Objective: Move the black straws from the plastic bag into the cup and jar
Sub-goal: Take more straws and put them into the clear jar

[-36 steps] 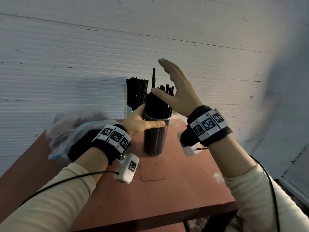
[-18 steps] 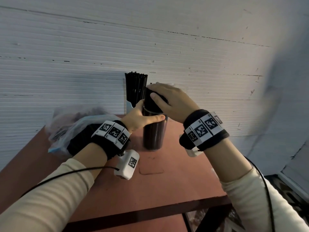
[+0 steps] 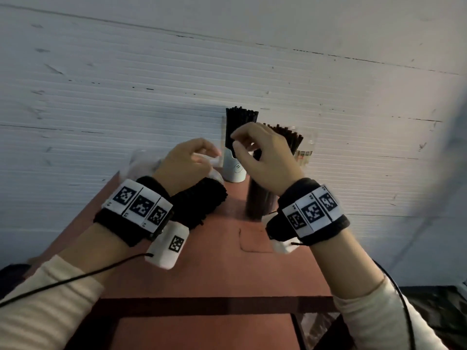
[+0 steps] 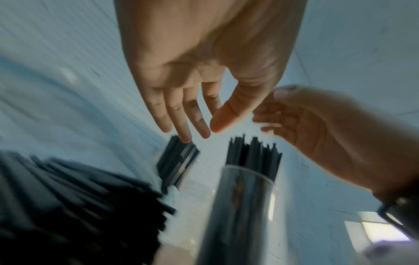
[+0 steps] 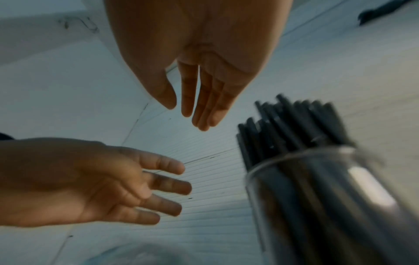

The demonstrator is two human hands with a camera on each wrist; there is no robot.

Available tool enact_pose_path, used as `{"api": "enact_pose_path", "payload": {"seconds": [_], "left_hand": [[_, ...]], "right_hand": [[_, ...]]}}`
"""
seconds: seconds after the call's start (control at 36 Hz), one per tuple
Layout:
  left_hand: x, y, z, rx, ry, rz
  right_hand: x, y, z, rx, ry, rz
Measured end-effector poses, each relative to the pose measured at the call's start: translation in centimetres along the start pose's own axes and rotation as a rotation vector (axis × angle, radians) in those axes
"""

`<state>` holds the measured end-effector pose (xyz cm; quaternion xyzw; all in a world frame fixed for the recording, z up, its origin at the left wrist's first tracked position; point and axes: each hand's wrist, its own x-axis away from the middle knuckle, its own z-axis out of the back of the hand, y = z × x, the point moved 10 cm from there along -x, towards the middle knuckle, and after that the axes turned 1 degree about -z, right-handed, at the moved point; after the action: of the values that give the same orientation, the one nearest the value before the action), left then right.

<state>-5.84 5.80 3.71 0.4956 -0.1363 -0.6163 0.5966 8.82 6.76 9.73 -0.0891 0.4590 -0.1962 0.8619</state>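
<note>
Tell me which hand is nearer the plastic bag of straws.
Left. The left hand hovers directly above the plastic bag at the table's left side, holding nothing. The right hand is farther right, above the straw-filled jar.

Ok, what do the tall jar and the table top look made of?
The tall jar looks like clear glass or hard plastic: the black straws show through its wall, which carries a bright glossy highlight. The table top looks like matte reddish-brown painted or laminated board.
</note>
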Motion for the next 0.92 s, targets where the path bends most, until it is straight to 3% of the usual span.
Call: {"api": "enact_pose_path", "payload": {"seconds": [0.14, 0.28, 0.42, 0.58, 0.78, 0.92], "left_hand": [[1.7, -2.5, 5.4, -0.145, 0.068, 0.043], [2.6, -5.3, 6.7, -0.267, -0.089, 0.072], [2.8, -7.0, 5.9, -0.223, -0.177, 0.070], [2.3, -7.7, 7.0, -0.270, -0.063, 0.065], [1.9, -7.6, 7.9, -0.270, -0.012, 0.089], [1.8, -7.7, 8.1, -0.267, 0.008, 0.086]], "right_hand": [[0.9, 0.1, -7.5, 0.033, -0.293, -0.132], [2.3, -0.2, -14.2, 0.173, -0.649, -0.209], [2.8, -0.7, -18.2, 0.295, -0.841, -0.196], [2.8, 0.0, -20.4, 0.448, -0.901, -0.238], [2.2, 0.4, -20.7, 0.431, -0.876, -0.276], [2.5, 0.3, -21.1, 0.277, -0.874, -0.328]]}}
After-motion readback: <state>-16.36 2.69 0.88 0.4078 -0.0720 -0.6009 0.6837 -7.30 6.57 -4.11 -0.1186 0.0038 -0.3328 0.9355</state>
